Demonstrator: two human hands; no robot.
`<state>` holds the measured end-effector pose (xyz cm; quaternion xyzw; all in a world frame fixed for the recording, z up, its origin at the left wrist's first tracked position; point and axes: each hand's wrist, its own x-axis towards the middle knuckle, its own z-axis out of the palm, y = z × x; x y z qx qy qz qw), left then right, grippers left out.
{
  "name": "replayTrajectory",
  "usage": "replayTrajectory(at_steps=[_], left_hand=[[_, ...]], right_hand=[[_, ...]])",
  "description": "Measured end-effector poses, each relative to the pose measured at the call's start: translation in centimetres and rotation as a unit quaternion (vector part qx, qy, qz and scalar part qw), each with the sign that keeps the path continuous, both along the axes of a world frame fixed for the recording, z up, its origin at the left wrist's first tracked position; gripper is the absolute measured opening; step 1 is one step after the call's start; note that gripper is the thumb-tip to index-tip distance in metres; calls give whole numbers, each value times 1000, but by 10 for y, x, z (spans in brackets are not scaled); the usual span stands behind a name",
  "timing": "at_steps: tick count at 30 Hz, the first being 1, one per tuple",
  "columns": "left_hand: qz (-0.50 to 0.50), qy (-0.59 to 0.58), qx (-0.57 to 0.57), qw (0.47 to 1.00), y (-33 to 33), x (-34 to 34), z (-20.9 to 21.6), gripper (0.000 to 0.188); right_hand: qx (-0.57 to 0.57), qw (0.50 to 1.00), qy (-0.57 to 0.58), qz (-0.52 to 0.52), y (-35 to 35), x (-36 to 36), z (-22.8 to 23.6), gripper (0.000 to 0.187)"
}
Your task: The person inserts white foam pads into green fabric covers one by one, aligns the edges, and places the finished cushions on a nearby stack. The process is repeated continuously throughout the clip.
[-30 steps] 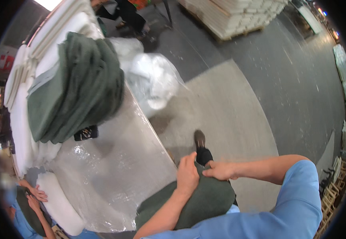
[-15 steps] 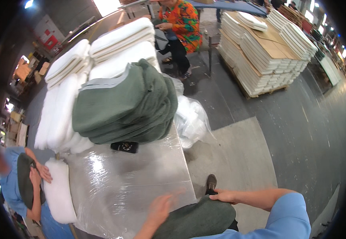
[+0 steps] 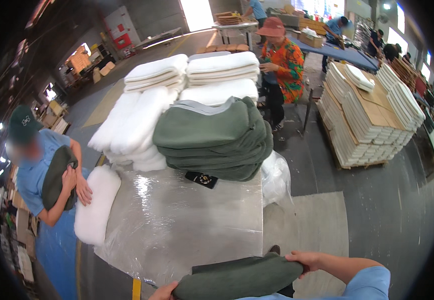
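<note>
In the head view, a green cover is held lengthwise at the lower edge, near the desk; whether the desk is touched by it cannot be told. The cover's left end is held by the left grip, closed on the cloth and partly cut off by the picture's edge. Its right end is held by the right grip, with thumb and fingers closed on the cloth. On the desk, a green stack is seen, with a black card at its near side. White cushions are piled left of and behind the stack. At left, a dark cloth is held against the body by a co-worker, near a white roll.
</note>
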<state>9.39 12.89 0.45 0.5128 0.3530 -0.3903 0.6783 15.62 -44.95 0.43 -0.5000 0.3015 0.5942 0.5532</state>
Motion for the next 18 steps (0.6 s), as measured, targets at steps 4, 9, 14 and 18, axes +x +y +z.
replayTrajectory(at_steps=[4, 9, 14, 18], left_hand=[[-72, -5, 87, 994, -37, 9, 41, 49], [-138, 76, 104, 982, -44, 18, 41, 50], [-152, 119, 117, 974, -33, 12, -25, 55], [-206, 166, 213, 941, -49, 17, -22, 60]], right_hand=[[1, 999, 46, 19, 7, -14, 45, 71], [-81, 996, 12, 40, 33, 2, 48, 64], [-64, 994, -82, -24, 38, -12, 37, 62], [-92, 989, -104, 48, 38, -1, 5, 59]])
